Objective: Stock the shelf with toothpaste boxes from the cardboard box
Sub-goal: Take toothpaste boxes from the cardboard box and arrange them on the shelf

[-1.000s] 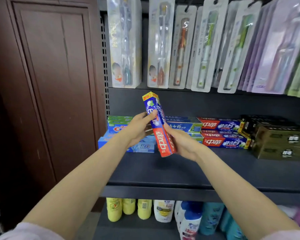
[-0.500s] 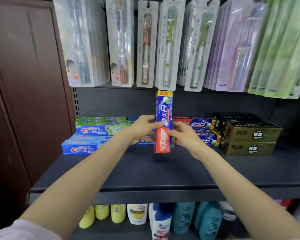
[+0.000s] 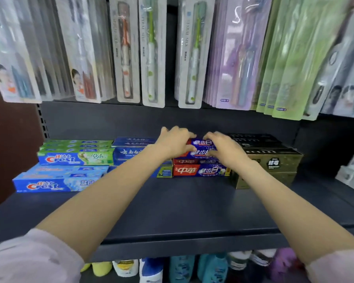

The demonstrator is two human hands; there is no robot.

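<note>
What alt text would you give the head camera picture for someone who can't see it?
Two bare hands, left and right, press a red-and-blue toothpaste box flat onto a stack of matching boxes on a dark shelf. Crest boxes lie to the left, black-and-gold boxes to the right, and packaged toothbrushes hang above.

Your way in lies across the bare front half of the dark shelf (image 3: 182, 213), open from its front edge to the toothpaste rows. Along the back edge, Crest boxes (image 3: 70, 160) fill the left, red-and-blue boxes (image 3: 198, 170) the middle, dark gold-trimmed boxes (image 3: 270, 162) the right. Hanging toothbrush packs (image 3: 151, 54) cap the room overhead; your hands reach under them, over the middle stack.
</note>
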